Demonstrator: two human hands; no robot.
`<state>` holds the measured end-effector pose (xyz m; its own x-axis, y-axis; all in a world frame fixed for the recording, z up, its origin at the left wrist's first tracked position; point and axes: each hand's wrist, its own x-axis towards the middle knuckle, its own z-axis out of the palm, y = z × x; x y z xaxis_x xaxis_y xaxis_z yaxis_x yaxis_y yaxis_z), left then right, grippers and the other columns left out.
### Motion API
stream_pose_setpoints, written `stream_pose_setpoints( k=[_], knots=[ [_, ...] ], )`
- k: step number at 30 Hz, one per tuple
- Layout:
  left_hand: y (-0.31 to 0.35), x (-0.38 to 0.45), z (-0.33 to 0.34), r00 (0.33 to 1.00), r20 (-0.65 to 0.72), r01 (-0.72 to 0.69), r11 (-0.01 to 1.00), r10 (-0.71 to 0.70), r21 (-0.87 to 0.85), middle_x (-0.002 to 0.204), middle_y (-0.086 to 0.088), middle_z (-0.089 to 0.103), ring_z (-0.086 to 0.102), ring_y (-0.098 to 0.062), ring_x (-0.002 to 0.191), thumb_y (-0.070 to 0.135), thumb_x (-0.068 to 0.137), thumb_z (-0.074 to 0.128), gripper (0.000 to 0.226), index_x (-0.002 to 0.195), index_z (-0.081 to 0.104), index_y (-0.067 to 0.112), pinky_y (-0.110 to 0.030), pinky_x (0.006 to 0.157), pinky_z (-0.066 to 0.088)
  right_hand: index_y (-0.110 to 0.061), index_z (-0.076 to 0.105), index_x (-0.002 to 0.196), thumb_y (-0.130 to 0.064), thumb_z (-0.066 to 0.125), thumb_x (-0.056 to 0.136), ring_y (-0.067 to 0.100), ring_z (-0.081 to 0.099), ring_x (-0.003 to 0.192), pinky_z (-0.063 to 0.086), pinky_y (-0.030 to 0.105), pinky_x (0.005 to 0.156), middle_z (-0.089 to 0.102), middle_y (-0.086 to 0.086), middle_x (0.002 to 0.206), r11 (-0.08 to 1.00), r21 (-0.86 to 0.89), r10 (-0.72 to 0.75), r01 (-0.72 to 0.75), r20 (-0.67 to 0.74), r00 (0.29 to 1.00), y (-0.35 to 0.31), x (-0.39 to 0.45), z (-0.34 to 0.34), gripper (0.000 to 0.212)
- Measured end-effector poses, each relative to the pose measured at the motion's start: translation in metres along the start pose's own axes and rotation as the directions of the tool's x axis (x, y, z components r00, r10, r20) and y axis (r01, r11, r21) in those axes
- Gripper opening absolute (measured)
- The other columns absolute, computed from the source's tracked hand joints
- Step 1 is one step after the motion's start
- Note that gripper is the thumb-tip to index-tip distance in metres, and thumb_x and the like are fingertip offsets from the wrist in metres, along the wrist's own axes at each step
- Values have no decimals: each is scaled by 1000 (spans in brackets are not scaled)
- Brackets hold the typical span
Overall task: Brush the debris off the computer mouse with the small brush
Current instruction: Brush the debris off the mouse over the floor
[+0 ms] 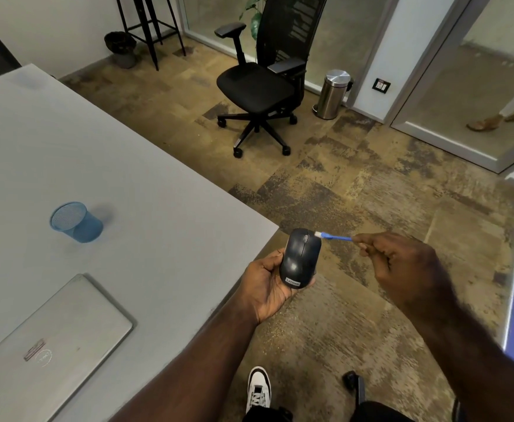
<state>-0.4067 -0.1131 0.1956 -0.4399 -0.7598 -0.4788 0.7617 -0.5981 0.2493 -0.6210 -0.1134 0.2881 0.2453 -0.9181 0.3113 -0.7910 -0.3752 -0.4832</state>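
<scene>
Left hand (267, 278) grip cradles the mouse (301, 258) off the counter (127, 178) (so debris drops clear), right hand (402, 260) pinching the small brush (334, 237) at the wheel.

1 head cam, looks fwd-down, hands close, desk (127, 178) left.

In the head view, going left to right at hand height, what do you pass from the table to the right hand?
Laptop → left hand → mouse → brush → right hand. The blue mesh cup sits farther back, above the laptop, so it is left out.
</scene>
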Motion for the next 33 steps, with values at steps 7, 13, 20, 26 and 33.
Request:
stream_pose_setpoints(
  k=[7,13,20,26,33],
  knots=[
    [2,2,1,995,-77,-73,990,64,-120,115,-26,67,68,-38,97,10,97,35,36,119,60,-5,-58,83,55,-18,74,96,-9,67,84,-1,63,66,51,16,54,73,-9,84,992,37,-123,118,215,969,-12,-19,-1,17],
    [2,1,9,996,-89,-37,991,26,-125,121,-27,63,60,-40,108,12,97,38,37,125,55,-4,-59,89,46,-10,73,106,3,69,80,0,65,68,52,11,58,75,1,94,996,-18,-86,88,82,993,-4,-10,-8,29],
    [2,3,2,990,-114,-93,993,83,-80,109,-23,70,68,-35,97,12,99,34,36,125,54,-2,-56,92,48,-16,74,100,-1,67,79,-1,68,74,56,16,60,75,-6,89,982,77,-186,174,189,964,-13,-28,-1,26],
    [-1,3,6,992,-90,-92,994,87,-54,110,-21,70,64,-33,105,8,97,35,34,121,58,0,-55,98,44,-12,73,108,-2,70,81,10,72,86,61,27,68,76,2,101,994,13,-110,109,72,991,-26,-22,10,30],
    [-2,2,0,990,-81,-116,993,113,-37,115,-20,67,67,-31,100,10,93,40,38,125,57,1,-50,94,48,-16,73,103,-1,70,82,-5,61,58,47,11,45,74,-5,87,993,76,-99,86,182,978,-31,-28,12,26]
  ],
)
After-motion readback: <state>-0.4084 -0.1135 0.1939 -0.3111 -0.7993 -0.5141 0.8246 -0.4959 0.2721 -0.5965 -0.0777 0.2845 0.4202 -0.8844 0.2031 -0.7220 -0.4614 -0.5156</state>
